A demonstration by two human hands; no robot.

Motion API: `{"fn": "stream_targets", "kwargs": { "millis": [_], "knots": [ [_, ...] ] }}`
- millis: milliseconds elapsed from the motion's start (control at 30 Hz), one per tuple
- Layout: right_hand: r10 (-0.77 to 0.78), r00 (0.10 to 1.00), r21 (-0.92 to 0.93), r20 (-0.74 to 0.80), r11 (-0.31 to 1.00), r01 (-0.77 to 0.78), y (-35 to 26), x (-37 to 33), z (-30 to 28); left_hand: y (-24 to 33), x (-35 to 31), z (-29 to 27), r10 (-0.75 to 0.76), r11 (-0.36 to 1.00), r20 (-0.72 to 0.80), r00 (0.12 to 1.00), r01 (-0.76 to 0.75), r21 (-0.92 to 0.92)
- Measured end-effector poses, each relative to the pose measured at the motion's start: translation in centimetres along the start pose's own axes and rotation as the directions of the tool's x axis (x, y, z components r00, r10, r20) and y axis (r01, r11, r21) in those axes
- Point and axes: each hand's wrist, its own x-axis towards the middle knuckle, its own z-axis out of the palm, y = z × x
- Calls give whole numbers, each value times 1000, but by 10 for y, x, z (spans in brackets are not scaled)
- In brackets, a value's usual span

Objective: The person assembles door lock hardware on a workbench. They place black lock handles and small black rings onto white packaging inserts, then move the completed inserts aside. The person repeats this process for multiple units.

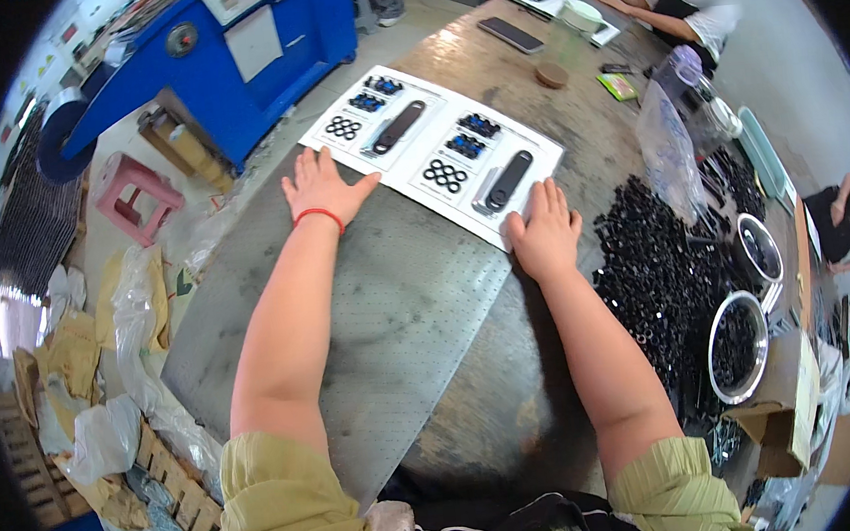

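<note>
A white printed card sheet [419, 158] lies on the table ahead of me. It carries two matching sets of parts: black rings [445, 175], blue-and-black pieces [472, 134] and a long dark handle-like piece [510, 180] on a silvery strip. My left hand [322, 190], with a red cord on its wrist, rests at the sheet's near left edge, fingers spread. At the near right corner lies my right hand [549, 232], thumb apart from its fingers and touching the edge. Neither hand is gripping anything visible. Beneath the sheet's near side is a grey dotted mat [351, 341].
A heap of small black parts [646, 278] and metal bowls [738, 346] stand at right. Farther off are a phone [511, 34], a green-lidded container [578, 19] and another person [694, 5] with a similar sheet. A blue machine [259, 59] and pink stool [137, 193] are left.
</note>
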Motion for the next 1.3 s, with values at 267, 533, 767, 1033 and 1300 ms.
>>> {"fn": "stream_targets", "kwargs": {
  "millis": [267,533,767,1033,1300],
  "knots": [
    [4,1000,-22,17,1000,-4,-1,6,3,-2,13,6,4,1000,13,1000,-4,-3],
    [-47,994,74,-102,996,54,8,26,18,-12,44,37,113,994,-235,965,-106,39],
    [5,1000,289,17,957,-10,43,26,-31,5,91,71,187,929,-373,909,-287,-235],
    [-395,800,324,-452,763,560,125,-136,-203,46,47,36,182,760,-561,808,-478,-441],
    [466,668,280,-580,884,-374,351,-380,-293,271,-241,-7,837,67,-463,291,-895,-440]
  ]
}}
